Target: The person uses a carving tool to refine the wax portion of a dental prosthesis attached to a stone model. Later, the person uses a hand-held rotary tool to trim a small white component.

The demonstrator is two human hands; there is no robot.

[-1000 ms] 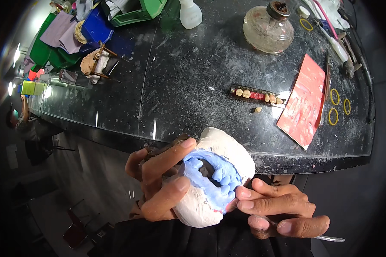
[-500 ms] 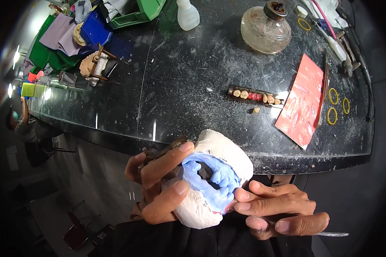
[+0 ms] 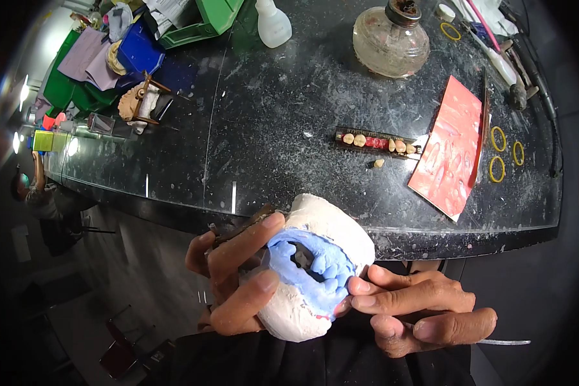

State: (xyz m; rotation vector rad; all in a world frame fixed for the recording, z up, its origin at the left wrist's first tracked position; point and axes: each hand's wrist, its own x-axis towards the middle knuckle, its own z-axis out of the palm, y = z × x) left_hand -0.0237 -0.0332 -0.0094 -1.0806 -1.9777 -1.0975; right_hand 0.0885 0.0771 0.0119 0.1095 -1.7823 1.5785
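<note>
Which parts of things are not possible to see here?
In the head view:
White-and-blue model: left part, behind the left hand.
Thin tool: one end, behind the right hand.
Bottle: top, cut off by the upper edge.
Person at far left: too dim and small for detail.

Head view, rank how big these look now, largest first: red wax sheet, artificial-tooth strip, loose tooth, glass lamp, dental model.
1. Dental model, though it is probably held nearer the camera, which would enlarge it
2. Red wax sheet
3. Glass lamp
4. Artificial-tooth strip
5. Loose tooth
</note>
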